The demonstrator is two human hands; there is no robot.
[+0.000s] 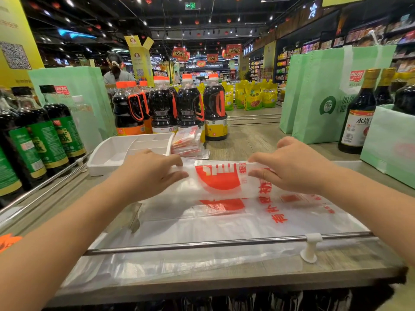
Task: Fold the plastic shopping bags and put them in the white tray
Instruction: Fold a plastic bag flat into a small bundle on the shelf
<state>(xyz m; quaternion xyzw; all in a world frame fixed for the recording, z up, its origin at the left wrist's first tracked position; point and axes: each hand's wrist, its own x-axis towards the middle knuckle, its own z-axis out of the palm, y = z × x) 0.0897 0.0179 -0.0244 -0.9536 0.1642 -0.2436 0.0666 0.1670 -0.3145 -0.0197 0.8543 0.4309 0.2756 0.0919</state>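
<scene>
- My left hand pinches the far edge of the plastic bag. My thumb is under the edge and my curled fingers are on top.
- My right hand pinches the same edge in the same way, off at 3 o'clock from my left hand.
- My two hands are apart. The big red mark on the bag shows between them.
- The plastic bag is see-through white with red print. It lies on the tabletop right in front of me.
- The far edge of the bag is lifted up and bent back toward me.
- The near end of the bag goes under a metal rail at 6 o'clock.
- The white tray sits at 10 o'clock from the bag, just past my left hand. Little walls cut it into parts.
- A pile of folded bags lies just beside the tray, on its 3 o'clock side, not in it.
- Dark bottles stand at 12 o'clock, behind the tray and the pile.
- Green bags stand at 2 o'clock.
</scene>
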